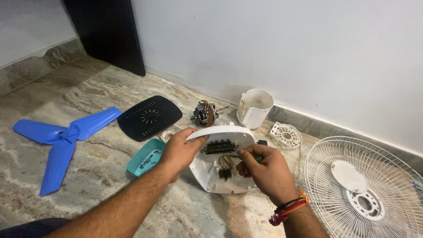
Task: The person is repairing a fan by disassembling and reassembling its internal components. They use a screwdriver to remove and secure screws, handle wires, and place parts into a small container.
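A: Surface?
B: Veined marble floor (pixel 101 172), pale wall (pixel 282 44). Round wire fan guard (pixel 387 176), blue three-blade fan blade (pixel 61 139).
A: Hands?
B: Left hand (pixel 178 152) grips white plastic fan housing (pixel 220 176) rim, mid-floor. Right hand (pixel 264 169) closed on green-handled screwdriver (pixel 257 158).

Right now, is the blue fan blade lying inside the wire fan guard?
No, the blue fan blade lies flat on the marble floor at far left, well apart from the white wire fan guard at right.

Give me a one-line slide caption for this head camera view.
Left hand steadies a white fan housing while right hand works a screwdriver inside, blue fan blade nearby.
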